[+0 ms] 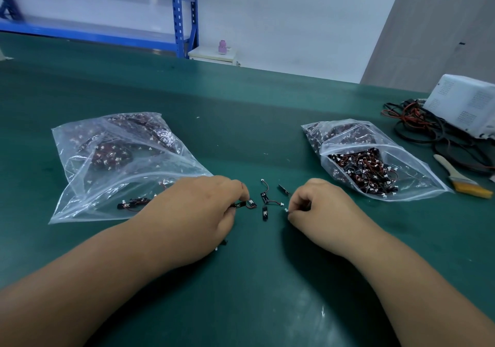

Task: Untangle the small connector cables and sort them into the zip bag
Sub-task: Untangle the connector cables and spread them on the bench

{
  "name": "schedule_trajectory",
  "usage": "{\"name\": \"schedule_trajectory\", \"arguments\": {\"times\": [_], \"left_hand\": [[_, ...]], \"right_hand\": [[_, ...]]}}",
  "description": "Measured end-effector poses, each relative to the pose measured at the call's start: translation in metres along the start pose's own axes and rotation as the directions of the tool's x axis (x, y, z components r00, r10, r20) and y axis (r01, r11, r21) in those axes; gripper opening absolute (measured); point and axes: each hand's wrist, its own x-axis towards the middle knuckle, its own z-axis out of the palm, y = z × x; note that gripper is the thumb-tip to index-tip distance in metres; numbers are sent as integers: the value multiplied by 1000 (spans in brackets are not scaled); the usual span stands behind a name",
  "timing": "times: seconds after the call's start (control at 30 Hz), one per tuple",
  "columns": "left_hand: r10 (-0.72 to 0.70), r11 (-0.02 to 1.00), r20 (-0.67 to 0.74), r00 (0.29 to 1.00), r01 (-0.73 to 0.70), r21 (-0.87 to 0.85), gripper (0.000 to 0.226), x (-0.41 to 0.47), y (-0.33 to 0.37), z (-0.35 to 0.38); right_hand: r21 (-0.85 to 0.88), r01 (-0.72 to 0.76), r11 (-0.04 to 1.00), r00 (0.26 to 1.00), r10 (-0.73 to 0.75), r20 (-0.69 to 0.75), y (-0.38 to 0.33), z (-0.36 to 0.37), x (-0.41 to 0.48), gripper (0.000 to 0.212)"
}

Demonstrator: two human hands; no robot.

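A dark green table mat (241, 100) runs away beyond the fingers (235, 185) to its far edge. Past that edge, far ahead and to their left, a blue steel shelving rack (184, 11) stands by a white wall (281, 25). Straight ahead sits a low white cabinet (211, 56) with a small pink object (222, 47) on top. Far ahead to the right rises a grey panel (428, 30). The light is soft and even.

Left hand (211, 207) pinching connector cable (247, 204), right hand (318, 207) pinching white plug (286, 210)
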Motion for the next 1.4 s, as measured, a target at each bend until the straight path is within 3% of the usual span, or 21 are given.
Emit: {"name": "schedule_trajectory", "arguments": {"times": [0.2,0.33,0.43,0.67,0.8,0.9,1.0,1.1,1.17,1.27,1.33,1.4], "left_hand": [[72,997,75,995,-74,25,30,1,-2,4],[58,998,123,991,-59,11,27,4,-3,8],[32,999,134,990,-32,-7,13,4,-3,7],[10,999,133,991,-6,-31,14,1,1,4],[47,998,142,989,-40,-47,6,1,4,1],[75,995,172,982,-62,-79,11,1,6,0],[109,990,186,976,-89,-112,15,0,8,-1],[128,986,190,973,-104,-133,18,1,9,-2],[132,985,186,974,-107,-138,19,1,9,-1],[139,983,177,974,-114,-147,25,1,9,0],[141,981,169,976,-115,-155,29,2,9,1],[130,980,155,979,-103,-170,29,1,7,0]], "right_hand": [[17,-70,997,997,71,-20,18,-13,6,24],[-27,-112,993,994,112,7,25,-17,7,17],[-49,-109,993,992,112,51,24,-14,6,13],[-111,-39,993,990,53,130,18,-14,4,20],[22,-78,997,996,77,50,14,-9,5,21],[212,-102,972,988,124,-93,6,2,7,18],[313,-102,944,978,153,-145,1,6,8,13],[337,-25,941,985,81,-151,-3,1,0,12],[320,67,945,997,-55,-46,-13,-2,-9,5],[108,116,987,977,-133,166,-28,4,-20,37],[-27,137,990,978,-131,165,-32,9,-22,29],[-49,146,988,982,-138,131,-32,11,-22,17]]}}
